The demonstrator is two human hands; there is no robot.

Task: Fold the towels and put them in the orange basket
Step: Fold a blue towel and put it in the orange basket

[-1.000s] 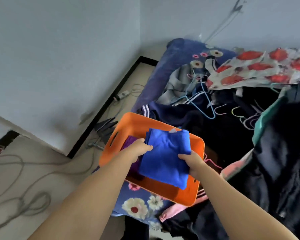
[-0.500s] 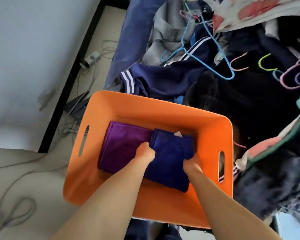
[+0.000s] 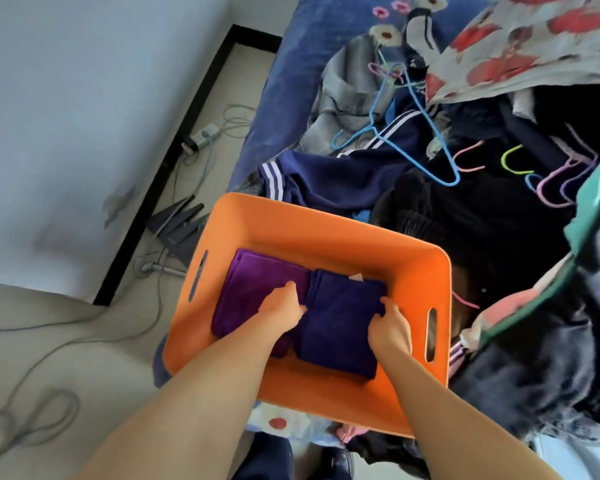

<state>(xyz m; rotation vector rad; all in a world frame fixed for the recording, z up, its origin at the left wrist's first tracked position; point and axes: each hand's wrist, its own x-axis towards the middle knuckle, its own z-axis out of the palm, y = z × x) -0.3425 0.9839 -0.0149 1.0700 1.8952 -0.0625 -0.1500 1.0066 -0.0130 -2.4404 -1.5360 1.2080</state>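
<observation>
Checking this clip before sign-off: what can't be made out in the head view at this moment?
- Left hand: fingertips tucked at the blue towel, so the grip is unclear.
- Purple towel: near edge covered by the left forearm.
- Orange basket: near wall partly behind both arms.
- White tag: too small to read.
- Right hand: fingers curl over the blue towel's edge.

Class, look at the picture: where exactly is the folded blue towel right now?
In the head view, the blue towel lies inside the orange basket, on its right half beside the purple towel, with the left hand and right hand gripping its side edges.
</observation>
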